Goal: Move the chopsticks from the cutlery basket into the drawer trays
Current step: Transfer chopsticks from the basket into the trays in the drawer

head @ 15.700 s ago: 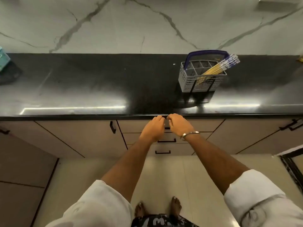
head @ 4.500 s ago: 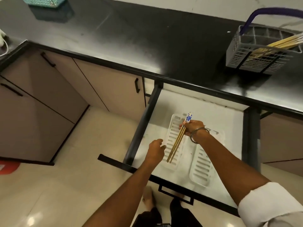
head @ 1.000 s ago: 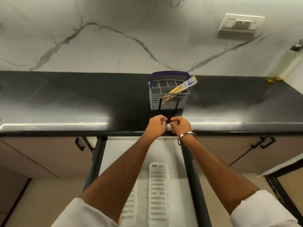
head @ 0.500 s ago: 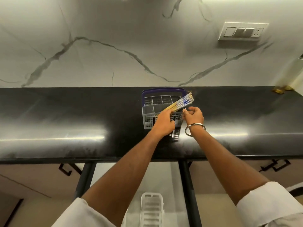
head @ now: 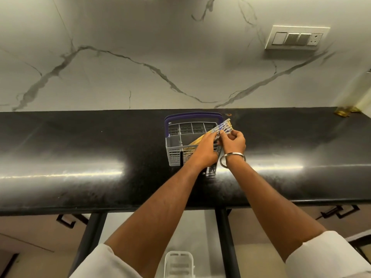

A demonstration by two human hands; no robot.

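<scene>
Our left hand [head: 204, 149] and right hand [head: 233, 142] pinch the chopsticks [head: 221, 128], which lean up-right out of the cutlery basket [head: 174, 151], bare countertop [head: 80, 149] either side.

Basket [head: 174, 155] on counter [head: 80, 157], centre; chopsticks [head: 222, 128] in its rt side. Drawer tray [head: 178, 263] below, in front.

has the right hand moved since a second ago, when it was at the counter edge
Yes. The right hand has gone forward from the front edge of the black counter to the cutlery basket, where it now pinches the patterned ends of the chopsticks.
</scene>
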